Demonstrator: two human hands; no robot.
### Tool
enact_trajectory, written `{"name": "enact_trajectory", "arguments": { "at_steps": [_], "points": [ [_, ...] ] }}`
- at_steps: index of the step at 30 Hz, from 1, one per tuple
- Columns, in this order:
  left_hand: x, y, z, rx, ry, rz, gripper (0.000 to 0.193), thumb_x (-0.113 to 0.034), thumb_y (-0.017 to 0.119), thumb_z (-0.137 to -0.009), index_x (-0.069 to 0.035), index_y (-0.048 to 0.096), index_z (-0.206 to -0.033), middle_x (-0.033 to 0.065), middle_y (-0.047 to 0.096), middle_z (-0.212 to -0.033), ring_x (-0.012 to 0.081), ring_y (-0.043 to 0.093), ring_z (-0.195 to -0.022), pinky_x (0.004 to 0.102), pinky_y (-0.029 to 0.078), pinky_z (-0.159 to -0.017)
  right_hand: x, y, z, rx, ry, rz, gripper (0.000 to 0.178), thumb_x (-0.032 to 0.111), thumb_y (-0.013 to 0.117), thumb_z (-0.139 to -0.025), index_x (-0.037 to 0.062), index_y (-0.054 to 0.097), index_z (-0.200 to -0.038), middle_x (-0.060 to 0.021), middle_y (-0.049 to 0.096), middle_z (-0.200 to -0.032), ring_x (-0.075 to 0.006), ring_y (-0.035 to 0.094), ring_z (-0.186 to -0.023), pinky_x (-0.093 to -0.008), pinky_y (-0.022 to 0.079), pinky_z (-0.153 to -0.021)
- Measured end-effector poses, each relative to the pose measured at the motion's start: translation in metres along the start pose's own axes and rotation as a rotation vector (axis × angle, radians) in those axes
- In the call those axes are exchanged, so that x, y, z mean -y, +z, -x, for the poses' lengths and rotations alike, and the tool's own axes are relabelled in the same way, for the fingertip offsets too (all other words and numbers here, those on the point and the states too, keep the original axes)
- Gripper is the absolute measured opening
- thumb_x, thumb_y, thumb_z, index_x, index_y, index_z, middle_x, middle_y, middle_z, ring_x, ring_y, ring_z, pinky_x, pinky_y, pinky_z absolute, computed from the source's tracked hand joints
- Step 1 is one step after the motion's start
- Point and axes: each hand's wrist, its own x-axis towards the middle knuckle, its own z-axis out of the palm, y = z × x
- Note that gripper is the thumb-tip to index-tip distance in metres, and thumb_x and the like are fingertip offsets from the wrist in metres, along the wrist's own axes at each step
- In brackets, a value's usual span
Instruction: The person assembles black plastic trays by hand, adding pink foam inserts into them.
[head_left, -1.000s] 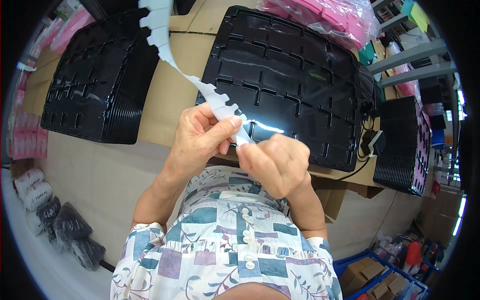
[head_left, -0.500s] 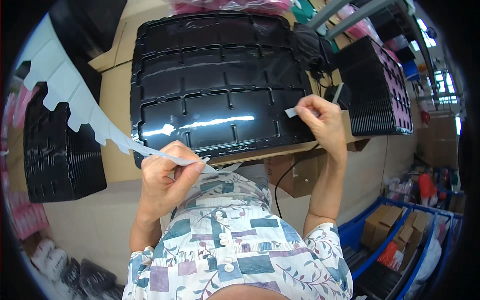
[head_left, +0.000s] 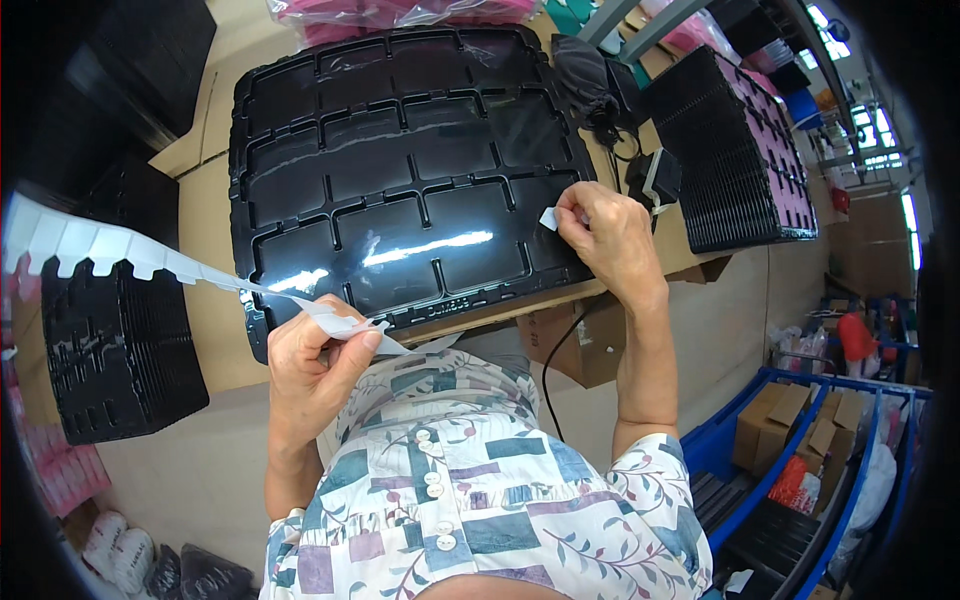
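Observation:
My left hand (head_left: 315, 370) pinches a long white strip of stickers (head_left: 150, 250) with a notched edge. The strip runs from my fingers up to the far left, and a short end hangs to the right of the hand. In front of me lies a glossy black plastic tray (head_left: 375, 215) with several shallow compartments divided by ridges. My right hand (head_left: 605, 235) is closed at the tray's right side, fingertips pinching a small white sticker (head_left: 549, 218). That sticker is over the near right compartment; whether it touches the plastic I cannot tell.
Stacks of black trays stand at the left (head_left: 125, 350) and right (head_left: 735, 160). Beyond the tray lies a clear bag of pink items (head_left: 400, 12). A black device with cables (head_left: 600, 95) is behind my right hand. Blue racks (head_left: 760, 440) holding cartons stand at lower right.
The view has shifted, so the tray sits further left in the picture. The strip has swung lower at the left. My right hand still pinches the sticker and has rotated slightly.

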Motion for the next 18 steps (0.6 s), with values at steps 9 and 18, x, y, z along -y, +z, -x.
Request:
{"name": "enact_trajectory", "arguments": {
  "at_steps": [9,18],
  "points": [
    [0.001,0.000,-0.001,-0.002,0.058,0.002,0.009,0.002,0.073,-0.081,0.001,0.064,-0.083,0.0068,0.065,-0.077,0.0082,0.050,-0.058,0.0217,0.035,-0.049,-0.003,-0.008,-0.007,0.130,0.017,-0.079,0.015,0.011,0.074,-0.081,-0.0007,0.065,-0.081,-0.0126,0.065,-0.071,-0.0241,0.064,-0.061,-0.0328,0.049,-0.058],
    [-0.001,-0.001,-0.003,0.014,0.048,0.018,0.009,0.002,0.072,-0.081,0.000,0.064,-0.083,0.0068,0.065,-0.077,0.0083,0.049,-0.057,0.0221,0.034,-0.049,0.008,0.003,-0.008,0.043,-0.246,0.221,0.010,0.002,0.065,-0.078,-0.0001,0.055,-0.075,-0.0124,0.060,-0.067,-0.0307,0.064,-0.063,-0.0379,0.050,-0.055]
  ]
}}
